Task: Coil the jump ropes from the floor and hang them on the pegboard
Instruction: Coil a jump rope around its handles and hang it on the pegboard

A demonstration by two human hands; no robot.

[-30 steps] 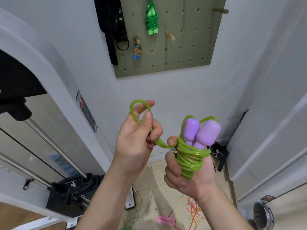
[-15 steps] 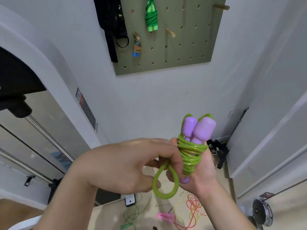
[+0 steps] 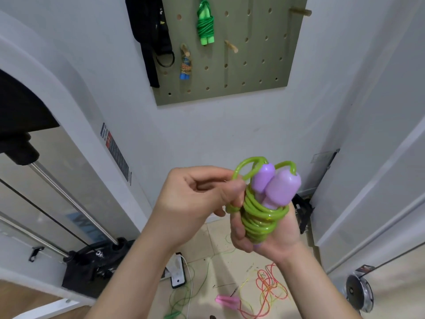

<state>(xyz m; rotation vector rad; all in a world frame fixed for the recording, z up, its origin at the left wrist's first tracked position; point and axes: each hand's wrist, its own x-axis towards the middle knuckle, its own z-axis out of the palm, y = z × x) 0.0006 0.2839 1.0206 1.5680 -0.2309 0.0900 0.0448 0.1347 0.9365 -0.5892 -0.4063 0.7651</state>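
**Finishing the wrap on the green rope, hang pending**

Step in hand, by judgement: securing the tail of the translucent lime-green plastic jump rope with two lilac handles point(image 3: 264, 203), held in mid-air, below the pegboard and well apart from it.

- Right hand point(image 3: 264, 231) closed around the coil's lower half.
- Left hand point(image 3: 195, 199) pinched on the last free loop at the bundle's left side.
- Long axis near upright, tilted slightly right; handle ends up.
- Next: tuck loop firm, lift to bare wooden peg point(image 3: 231, 46) on the olive perforated pegboard point(image 3: 264, 65).
- Dark-green coiled rope point(image 3: 205, 26) already hung.
- Pink-handled orange rope point(image 3: 264, 291) loose on floor.
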